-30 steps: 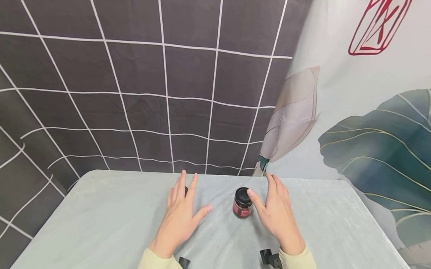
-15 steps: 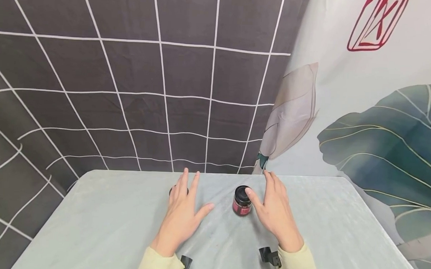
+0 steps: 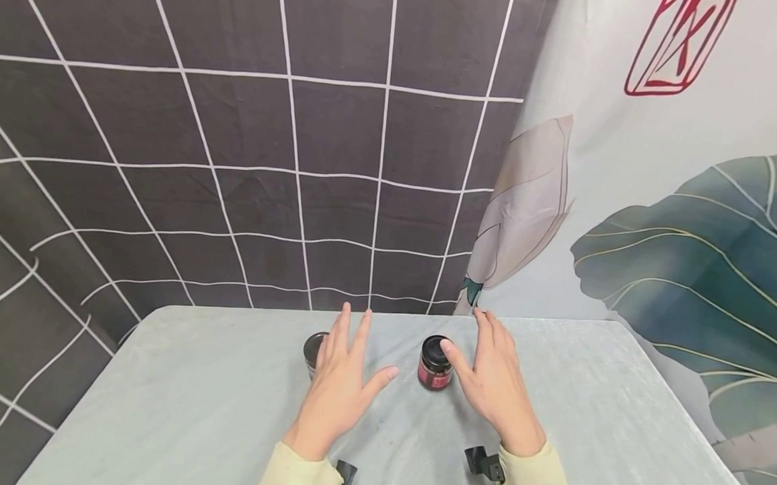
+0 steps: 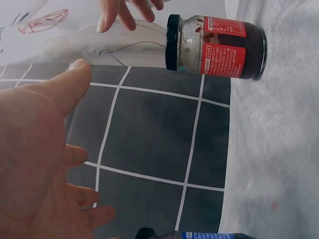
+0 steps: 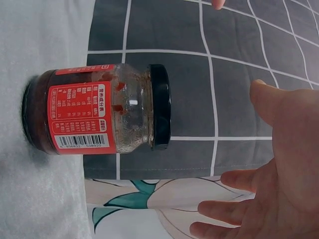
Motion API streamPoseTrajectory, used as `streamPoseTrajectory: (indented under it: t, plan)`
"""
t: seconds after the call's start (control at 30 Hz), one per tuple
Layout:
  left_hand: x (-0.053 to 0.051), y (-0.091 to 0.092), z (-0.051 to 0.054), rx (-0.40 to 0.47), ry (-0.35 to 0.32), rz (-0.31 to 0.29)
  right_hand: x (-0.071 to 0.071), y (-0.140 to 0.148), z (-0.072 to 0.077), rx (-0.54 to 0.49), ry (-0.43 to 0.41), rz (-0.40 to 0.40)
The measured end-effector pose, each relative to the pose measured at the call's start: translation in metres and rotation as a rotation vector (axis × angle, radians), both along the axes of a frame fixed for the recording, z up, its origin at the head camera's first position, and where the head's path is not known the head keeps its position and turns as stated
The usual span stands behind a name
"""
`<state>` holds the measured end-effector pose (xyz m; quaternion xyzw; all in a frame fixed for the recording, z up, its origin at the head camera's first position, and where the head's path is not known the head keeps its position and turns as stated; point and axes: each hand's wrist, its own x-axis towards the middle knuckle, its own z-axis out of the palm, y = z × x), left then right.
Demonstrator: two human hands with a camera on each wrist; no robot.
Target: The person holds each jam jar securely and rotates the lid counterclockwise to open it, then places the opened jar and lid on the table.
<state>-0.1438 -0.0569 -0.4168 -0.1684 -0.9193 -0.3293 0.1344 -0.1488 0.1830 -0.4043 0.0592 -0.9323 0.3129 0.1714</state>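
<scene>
A glass jar with a black lid and red label (image 3: pixel 434 376) stands upright on the table between my hands. Dark contents fill its lower part in the right wrist view, where a barcode shows on the label (image 5: pixel 82 112). My right hand (image 3: pixel 497 392) hovers just right of it, thumb and fingers spread; the right wrist view shows a gap between hand and jar. To the left, my left hand (image 3: pixel 337 394) is held with straight, spread fingers and holds nothing. Behind its fingers stands a second dark-lidded jar (image 3: pixel 314 347), partly hidden; its blue label (image 4: pixel 209 235) peeks in at the left wrist view's bottom edge.
A pale grey cloth covers the table (image 3: pixel 197 393). Behind it hangs a dark curtain with a white grid (image 3: pixel 251 138); a white leaf-patterned cloth (image 3: pixel 674 167) hangs at the right. Small black wrist mounts (image 3: pixel 483 463) sit at both sleeves.
My left hand has shifted a little to the right, so more of the second jar shows behind its fingers. The right hand and the red-labelled jar have stayed nearly still.
</scene>
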Motion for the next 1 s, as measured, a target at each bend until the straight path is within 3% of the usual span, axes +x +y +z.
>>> streamPoseTrajectory:
  t: [1.0]
  plan:
    - [-0.001, 0.029, -0.012, 0.045, -0.005, -0.04, 0.0, -0.01, -0.004, 0.03, -0.002, 0.01]
